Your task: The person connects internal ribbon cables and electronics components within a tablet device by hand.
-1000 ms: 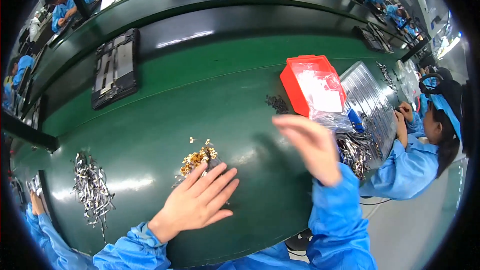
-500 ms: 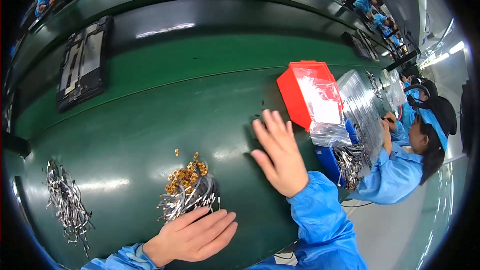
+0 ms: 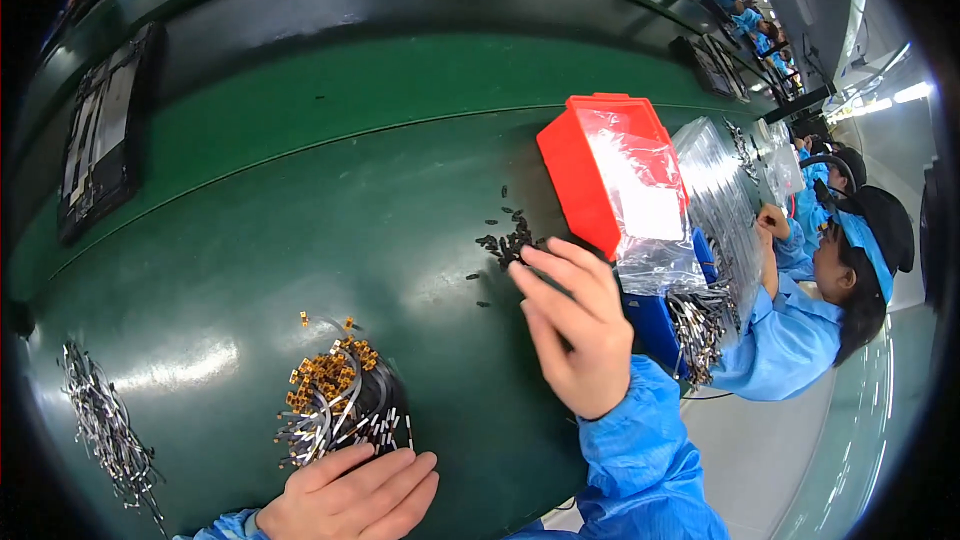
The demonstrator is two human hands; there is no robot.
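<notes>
My left hand [image 3: 352,496] lies with its fingers stretched out at the near edge of a heap of short grey cables [image 3: 345,395] with gold-coloured connectors and silver ends. Its fingertips are next to the silver ends; whether they touch cannot be told. Further right, my right hand [image 3: 585,340] is raised with fingers bent and apart, and nothing shows in it. Just beyond its fingertips lies a loose pile of small black parts [image 3: 510,243], with several strays around it. The hand hides part of the near right side of that pile.
A second cable bunch [image 3: 105,425] lies at the far left. On the right stand a red bin [image 3: 580,190] with a clear plastic bag, a blue bin [image 3: 650,320] of cables and clear trays [image 3: 715,175]. A co-worker [image 3: 790,310] sits close by. A black fixture [image 3: 105,130] rests at the back left.
My right hand has drawn back slightly toward me and its fingers have bent. The black parts, mostly hidden under it before, now show. With the view shifted, my left hand remains by the cable heap.
</notes>
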